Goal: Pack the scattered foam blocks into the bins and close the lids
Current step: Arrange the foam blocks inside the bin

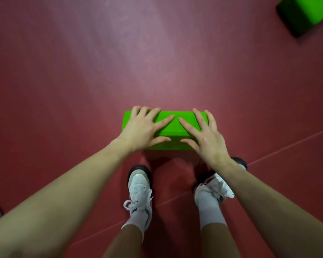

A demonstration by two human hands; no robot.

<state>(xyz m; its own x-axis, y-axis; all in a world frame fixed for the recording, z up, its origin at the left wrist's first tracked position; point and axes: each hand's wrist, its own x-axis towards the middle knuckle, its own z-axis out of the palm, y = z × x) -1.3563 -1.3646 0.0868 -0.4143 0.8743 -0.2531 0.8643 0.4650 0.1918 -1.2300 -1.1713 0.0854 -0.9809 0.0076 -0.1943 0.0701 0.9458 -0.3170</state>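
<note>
Our left hand [142,127] and right hand [203,133] lay spread on the green foam block [172,127], fingers curling over its far edge. It sat on the red floor [82,90], long axis left-right, hands equally near.

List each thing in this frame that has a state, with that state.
Near green foam block: held off the floor by both hands.
Left hand: fingers spread over the block's top, thumb on its near side.
Right hand: likewise, at the block's right end.
Far green foam block: on the floor, untouched.
Left shoe: laced.
</note>
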